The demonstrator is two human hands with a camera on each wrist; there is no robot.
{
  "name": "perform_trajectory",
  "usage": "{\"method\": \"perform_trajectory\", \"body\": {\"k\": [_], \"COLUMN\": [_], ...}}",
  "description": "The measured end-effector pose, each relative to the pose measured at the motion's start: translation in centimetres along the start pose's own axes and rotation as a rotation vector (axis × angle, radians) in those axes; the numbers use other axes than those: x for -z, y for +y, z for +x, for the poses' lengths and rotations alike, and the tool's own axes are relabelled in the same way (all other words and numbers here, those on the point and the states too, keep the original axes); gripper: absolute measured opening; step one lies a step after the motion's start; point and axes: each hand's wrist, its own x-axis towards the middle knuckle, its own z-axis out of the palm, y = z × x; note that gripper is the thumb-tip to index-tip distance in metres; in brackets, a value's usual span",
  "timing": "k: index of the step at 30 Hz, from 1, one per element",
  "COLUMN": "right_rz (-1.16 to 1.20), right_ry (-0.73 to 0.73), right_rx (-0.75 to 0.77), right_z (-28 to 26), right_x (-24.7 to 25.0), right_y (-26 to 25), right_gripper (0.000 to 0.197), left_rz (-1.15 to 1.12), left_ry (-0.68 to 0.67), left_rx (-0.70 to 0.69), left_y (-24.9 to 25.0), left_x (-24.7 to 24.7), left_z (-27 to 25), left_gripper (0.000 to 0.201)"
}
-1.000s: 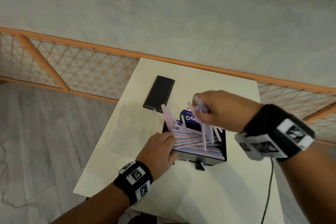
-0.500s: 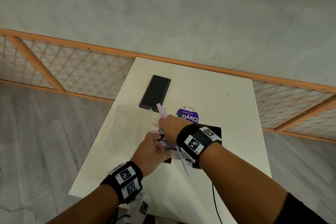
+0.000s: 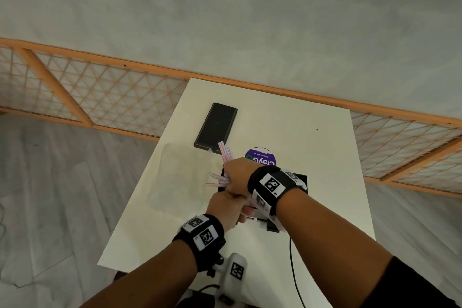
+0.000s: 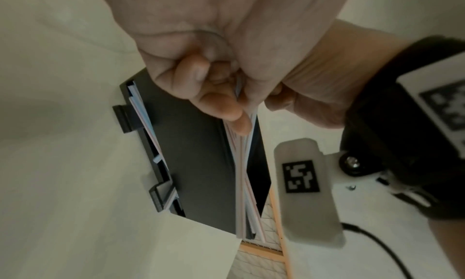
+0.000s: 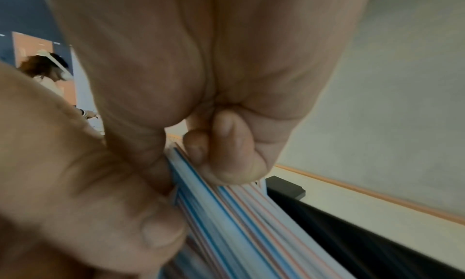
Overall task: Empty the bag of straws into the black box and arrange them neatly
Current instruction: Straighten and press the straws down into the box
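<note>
Both hands grip one bundle of pink, blue and white striped straws (image 3: 217, 179) above the left side of the black box (image 3: 301, 181). My right hand (image 3: 237, 174) has its fingers curled round the bundle's upper part, and straw ends (image 3: 226, 151) poke out beyond it. Just below, my left hand (image 3: 224, 207) holds the lower part. In the left wrist view its fingers (image 4: 214, 98) pinch the straws (image 4: 242, 164) over the box (image 4: 196, 154), where a few straws (image 4: 147, 124) lie along a wall. The right wrist view shows fingers (image 5: 226, 156) wrapped on the straws (image 5: 251, 213).
The box's black lid (image 3: 216, 127) lies farther back on the white table (image 3: 312, 112). A purple round sticker (image 3: 261, 157) sits behind the box. A clear, flat plastic bag (image 3: 180, 177) lies left of the box. A black cable (image 3: 292, 257) runs off the near edge.
My right hand crossed from the right of the box to its left side and closed on the straws beside my left hand. The loose heap is now one gathered bundle.
</note>
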Motion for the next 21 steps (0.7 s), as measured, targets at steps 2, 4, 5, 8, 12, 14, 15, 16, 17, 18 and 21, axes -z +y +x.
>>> {"method": "perform_trajectory", "body": {"k": [2,4,5,8,12,14,15,16,17,18,21], "right_rz": [0.081,0.170,0.201,0.285,0.398,0.474,0.510,0.538,0.563,0.576,0.528], "right_ry": [0.023,0.052,0.069,0.109,0.145,0.182,0.213,0.247,0.284,0.320,0.412], "right_rx": [0.000,0.013,0.025,0.042,0.078,0.083,0.082,0.075,0.072,0.073,0.070], "right_z": [-0.3,-0.6,-0.7,-1.3,-2.4,-3.1,-3.5,-3.9,-4.4,-5.0,-6.7], "right_x": [-0.3,-0.8,-1.1,-1.8,-2.2,-2.4,-2.5,-2.5,-2.5,-2.5,-2.9], "right_y": [0.5,1.3,1.6,2.6,3.9,4.5,4.8,5.1,5.4,5.7,6.8], "right_gripper": [0.029,0.032,0.034,0.036,0.031,0.034,0.037,0.041,0.044,0.044,0.038], "left_rz": [-0.018,-0.071,-0.090,-0.112,-0.235,-0.309,-0.345,-0.382,-0.414,-0.446,-0.480], "left_ry": [-0.012,-0.037,-0.044,-0.043,-0.050,-0.082,-0.097,-0.106,-0.110,-0.110,-0.099], "left_rx": [0.041,0.082,0.093,0.105,0.113,0.113,0.118,0.126,0.131,0.136,0.148], "left_y": [0.0,0.0,0.1,0.0,-0.1,-0.1,-0.1,-0.1,-0.1,-0.1,0.0], "left_x": [-0.1,0.0,0.1,0.4,0.5,0.4,0.4,0.4,0.4,0.4,0.3], "left_z": [0.0,0.0,-0.2,-0.5,-0.7,-0.8,-0.9,-0.9,-0.9,-0.9,-0.6], "left_gripper": [0.015,0.013,0.014,0.017,0.012,0.014,0.016,0.017,0.017,0.020,0.031]}}
